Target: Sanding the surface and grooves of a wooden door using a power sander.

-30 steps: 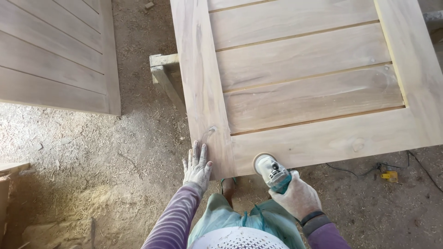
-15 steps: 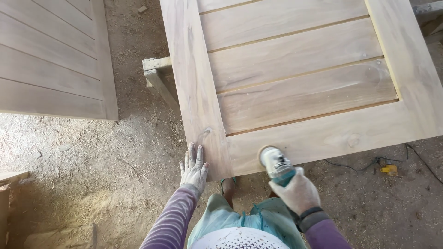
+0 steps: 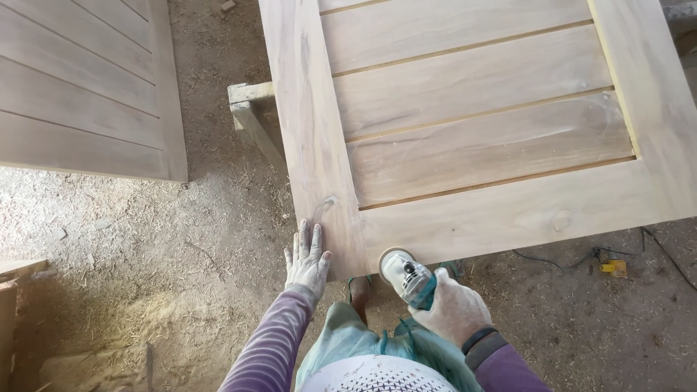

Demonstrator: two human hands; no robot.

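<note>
Sanding a door [image 3: 465, 131] laid flat on a trestle [image 3: 254, 109]: panels looked smooth, near bottom edge under work. Right hand [image 3: 450, 308] was wrapped tight round a grinder [image 3: 406, 276], disc at that edge. Left hand [image 3: 308, 261] lay flat, fingers spread, on the door's corner. 1 more door [image 3: 87, 87] lay left.

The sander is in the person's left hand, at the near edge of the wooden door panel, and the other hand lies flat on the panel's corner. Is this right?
Not quite. In the head view the sander is in the right hand, not the left. The rest holds: it is at the near edge of the wooden door panel, and the other hand, the left hand, lies flat on the panel's corner.
</note>
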